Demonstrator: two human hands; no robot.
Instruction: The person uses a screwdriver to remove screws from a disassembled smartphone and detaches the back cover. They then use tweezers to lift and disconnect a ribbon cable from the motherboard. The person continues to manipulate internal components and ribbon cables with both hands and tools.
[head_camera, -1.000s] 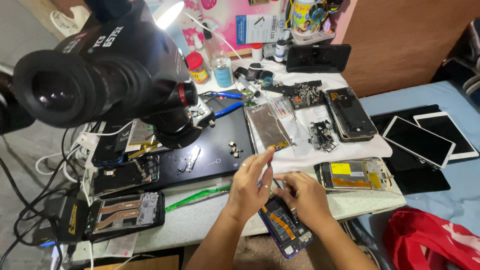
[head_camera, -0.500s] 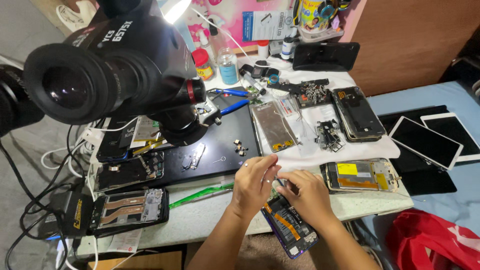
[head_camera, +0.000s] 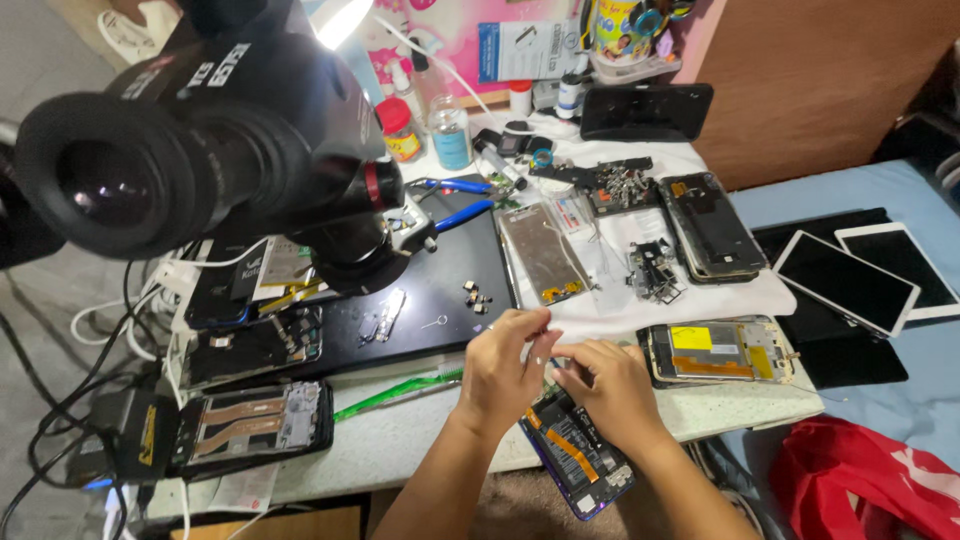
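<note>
Landmark: the black work mat (head_camera: 440, 290) under the microscope (head_camera: 200, 130).

1. Left of the mat: two opened phones lie face down with back covers removed, one (head_camera: 255, 345) at the mat's left edge, the other (head_camera: 255, 425) below it near the table front. Neither is being handled.
2. On the mat: loose small screws (head_camera: 475, 297) and a metal bracket (head_camera: 388, 312) sit unfitted. This suggests parts have yet to be refitted.
3. Below the mat's lower right corner: the left hand (head_camera: 505, 370) is pinched narrow, thumb and forefinger closed on something small; what it holds cannot be made out. The right hand (head_camera: 605, 390) meets it fingertip to fingertip, also narrowed, resting over the open smartphone (head_camera: 580, 460). That phone overhangs the table front, back cover off, battery and board exposed.
4. Right of the mat: a bare metal frame (head_camera: 540, 255), a pile of small parts (head_camera: 652, 272), a black phone shell (head_camera: 712, 228) and a phone with a yellow battery label (head_camera: 715, 350) lie apart on white cloth.

Assessment: disassembly of the handled phone is complete; internal work is under way; closing remains.
</note>
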